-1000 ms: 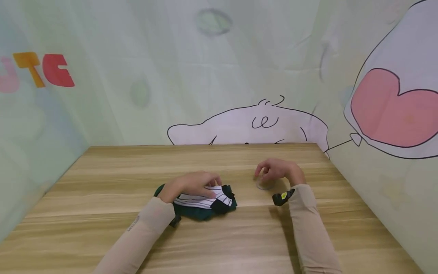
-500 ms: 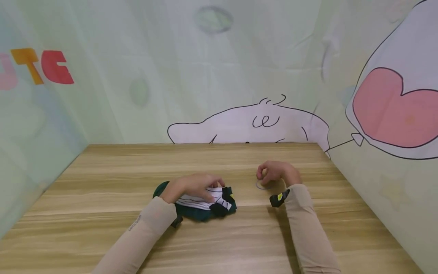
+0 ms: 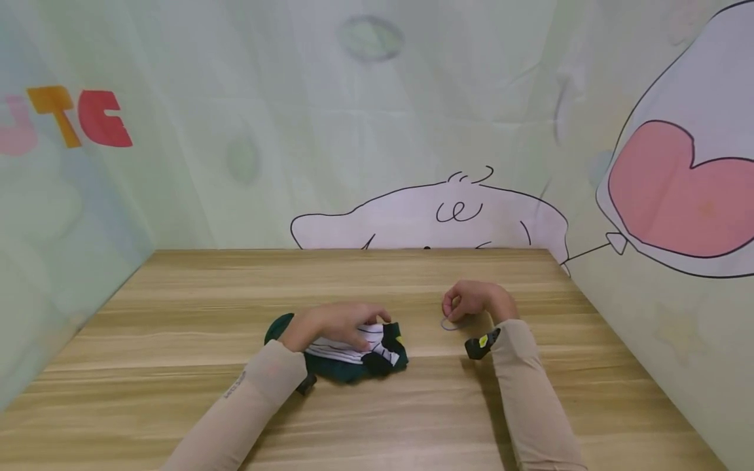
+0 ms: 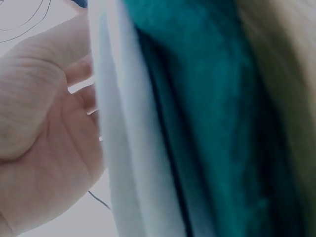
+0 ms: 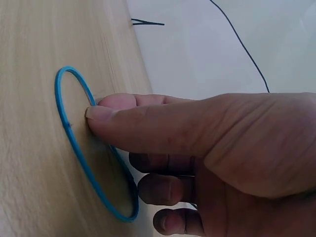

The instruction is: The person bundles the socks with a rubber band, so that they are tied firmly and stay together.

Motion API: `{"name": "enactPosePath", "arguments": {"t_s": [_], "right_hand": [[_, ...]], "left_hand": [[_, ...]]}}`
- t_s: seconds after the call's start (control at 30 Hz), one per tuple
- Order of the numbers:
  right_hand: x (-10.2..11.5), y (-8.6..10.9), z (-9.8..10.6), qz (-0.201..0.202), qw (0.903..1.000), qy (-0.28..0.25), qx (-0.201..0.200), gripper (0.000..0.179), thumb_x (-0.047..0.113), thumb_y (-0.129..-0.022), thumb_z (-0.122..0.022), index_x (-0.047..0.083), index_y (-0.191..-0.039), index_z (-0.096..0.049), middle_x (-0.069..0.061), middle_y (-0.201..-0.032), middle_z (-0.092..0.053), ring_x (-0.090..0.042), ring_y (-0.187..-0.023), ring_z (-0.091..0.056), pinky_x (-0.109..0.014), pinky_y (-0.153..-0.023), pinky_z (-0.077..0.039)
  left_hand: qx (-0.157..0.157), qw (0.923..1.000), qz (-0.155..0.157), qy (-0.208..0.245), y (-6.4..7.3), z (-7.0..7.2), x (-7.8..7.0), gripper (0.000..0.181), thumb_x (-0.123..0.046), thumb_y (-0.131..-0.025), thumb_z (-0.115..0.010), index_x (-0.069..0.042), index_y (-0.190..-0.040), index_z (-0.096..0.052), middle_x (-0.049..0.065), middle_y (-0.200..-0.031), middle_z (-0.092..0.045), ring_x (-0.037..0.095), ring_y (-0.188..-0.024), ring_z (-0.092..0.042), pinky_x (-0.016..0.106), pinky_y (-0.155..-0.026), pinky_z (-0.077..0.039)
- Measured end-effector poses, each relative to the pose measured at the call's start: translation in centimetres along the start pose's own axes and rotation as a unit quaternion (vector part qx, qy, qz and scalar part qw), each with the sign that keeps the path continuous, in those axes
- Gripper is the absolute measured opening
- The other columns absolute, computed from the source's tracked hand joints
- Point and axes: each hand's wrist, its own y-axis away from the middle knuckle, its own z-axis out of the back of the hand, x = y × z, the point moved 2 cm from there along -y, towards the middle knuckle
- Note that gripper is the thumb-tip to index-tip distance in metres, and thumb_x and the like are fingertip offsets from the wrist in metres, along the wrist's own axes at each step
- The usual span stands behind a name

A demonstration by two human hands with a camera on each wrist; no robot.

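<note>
A small stack of socks (image 3: pixel 347 353), white with thin dark stripes and black parts over dark green ones, lies left of the table's middle. My left hand (image 3: pixel 336 322) rests over the white fabric, its fingers loosely bent; in the left wrist view, white and green cloth (image 4: pixel 207 118) hides part of its fingers. Further right, my right hand (image 3: pixel 476 298) pinches a thin blue rubber band (image 3: pixel 448 326) between thumb and forefinger, just above the table. The right wrist view shows the band (image 5: pixel 89 175) as a long loop hanging from the thumb tip.
The wood-grain table (image 3: pixel 377 418) reaches back to a pale printed curtain (image 3: pixel 265 118) that also runs along both sides. A small black device (image 3: pixel 482 345) sits at the right wrist; another (image 3: pixel 305 384) shows below the left one.
My right hand has shifted slightly down, its thumb and forefinger now together on the rubber band. The left hand has stayed on the socks with hardly any movement.
</note>
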Motion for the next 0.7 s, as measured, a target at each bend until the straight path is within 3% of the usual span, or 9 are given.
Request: {"name": "enactPosePath", "arguments": {"t_s": [0.27,0.47,0.7], "right_hand": [[0.6,0.2,0.3,-0.002,0.9997,-0.014,0.019,0.005,0.001,-0.089,-0.067,0.007,-0.088,-0.066,0.001,-0.086,-0.062,-0.013,-0.082,-0.054,-0.028,-0.078,-0.042],[1.6,0.8,0.7,0.008,0.9998,-0.004,-0.017,0.004,0.006,-0.093,-0.065,0.003,-0.090,-0.064,-0.001,-0.083,-0.061,-0.014,-0.078,-0.054,-0.027,-0.072,-0.043],[3.0,0.9,1.2,0.030,0.9981,-0.016,-0.051,0.007,0.008,-0.097,-0.062,0.007,-0.090,-0.059,-0.001,-0.082,-0.057,-0.018,-0.078,-0.051,-0.030,-0.069,-0.041]], "left_hand": [[-0.005,0.9991,-0.016,-0.038,0.4,0.4,-0.4,0.048,-0.010,-0.087,-0.079,-0.002,-0.129,-0.058,0.008,-0.121,-0.062,0.021,-0.112,-0.058,0.040,-0.098,-0.047],[-0.009,0.9977,-0.031,-0.059,1.0,1.1,-0.8,0.047,-0.011,-0.088,-0.077,-0.002,-0.129,-0.057,0.009,-0.121,-0.063,0.021,-0.112,-0.058,0.039,-0.097,-0.047],[-0.040,0.9983,0.000,-0.042,1.6,2.0,-0.7,0.042,-0.014,-0.089,-0.077,-0.011,-0.126,-0.057,0.009,-0.120,-0.065,0.023,-0.112,-0.061,0.042,-0.096,-0.048]]}}
